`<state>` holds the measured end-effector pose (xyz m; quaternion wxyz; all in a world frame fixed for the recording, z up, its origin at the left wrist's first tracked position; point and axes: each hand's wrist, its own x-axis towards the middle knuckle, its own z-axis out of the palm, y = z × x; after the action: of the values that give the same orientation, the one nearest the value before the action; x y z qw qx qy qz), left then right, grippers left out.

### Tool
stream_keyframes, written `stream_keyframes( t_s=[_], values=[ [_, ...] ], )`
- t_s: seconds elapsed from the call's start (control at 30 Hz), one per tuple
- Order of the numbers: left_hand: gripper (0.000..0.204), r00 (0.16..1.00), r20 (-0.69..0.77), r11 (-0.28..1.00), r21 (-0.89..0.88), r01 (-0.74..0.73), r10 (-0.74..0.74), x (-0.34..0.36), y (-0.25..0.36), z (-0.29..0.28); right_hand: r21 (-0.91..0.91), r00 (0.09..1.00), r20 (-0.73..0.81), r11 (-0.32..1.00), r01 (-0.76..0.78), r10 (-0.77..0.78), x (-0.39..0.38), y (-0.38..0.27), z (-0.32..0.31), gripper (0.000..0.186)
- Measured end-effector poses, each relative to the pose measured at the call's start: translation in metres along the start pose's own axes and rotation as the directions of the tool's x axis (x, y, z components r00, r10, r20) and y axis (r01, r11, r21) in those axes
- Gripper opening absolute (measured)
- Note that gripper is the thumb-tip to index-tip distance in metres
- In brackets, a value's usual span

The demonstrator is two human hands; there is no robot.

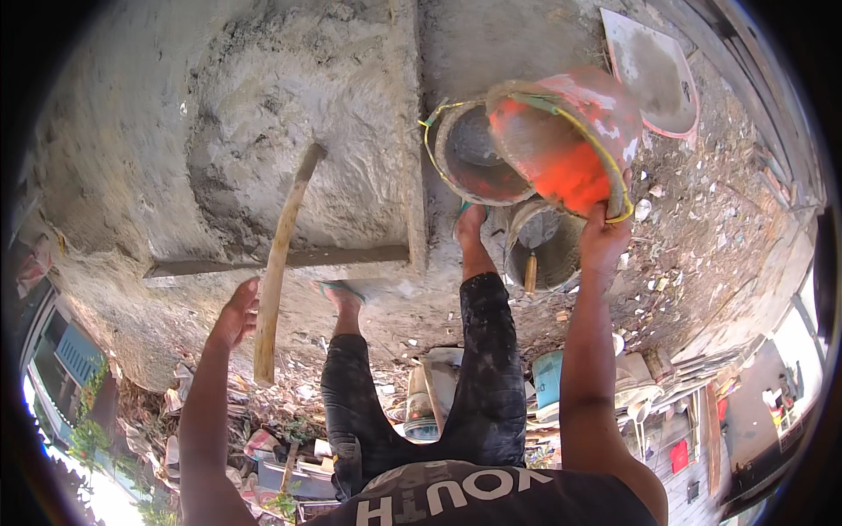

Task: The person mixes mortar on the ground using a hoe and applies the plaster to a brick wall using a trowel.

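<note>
My right hand (603, 244) grips the rim of a worn red-orange bucket (621, 110), held tilted so its mouth faces left and toward me. Cement smears its wall, and a yellow rope handle hangs at the rim. Below and left of it a grey-coated bucket (444, 162) stands with a rope handle. A nearer bucket (570, 254) has a wooden-handled trowel (531, 270) in it. My left hand (235, 317), fingers apart and holding nothing, is just left of a long wooden handle (285, 232). The handle's far end meets wet grey mortar (281, 114); any tool head is hidden.
Wooden boards (414, 131) edge the mortar on its right and near sides. A cement-smeared shallow tray (658, 79) lies at the far right. Broken rubble (675, 263) covers the ground to the right. Containers, including a teal one (548, 379), stand behind my legs.
</note>
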<state>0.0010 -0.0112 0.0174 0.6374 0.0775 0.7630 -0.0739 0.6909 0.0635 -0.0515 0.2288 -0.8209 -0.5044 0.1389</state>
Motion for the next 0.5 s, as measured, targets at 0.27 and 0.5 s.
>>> stream_keyframes(
  t_s=[0.27, 0.5],
  values=[
    [0.046, 0.994, -0.1, 0.995, -0.089, -0.048, 0.039, -0.131, 0.063, 0.119, 0.762, 0.78, 0.178, 0.418, -0.495, 0.6, 0.092, 0.053, 0.015, 0.031],
    [0.02, 0.956, -0.172, 0.964, 0.076, 0.254, -0.239, -0.152, 0.007, 0.208, 0.851, 0.829, 0.37, 0.206, -0.484, 0.42, 0.206, 0.06, 0.17, 0.046]
  ],
)
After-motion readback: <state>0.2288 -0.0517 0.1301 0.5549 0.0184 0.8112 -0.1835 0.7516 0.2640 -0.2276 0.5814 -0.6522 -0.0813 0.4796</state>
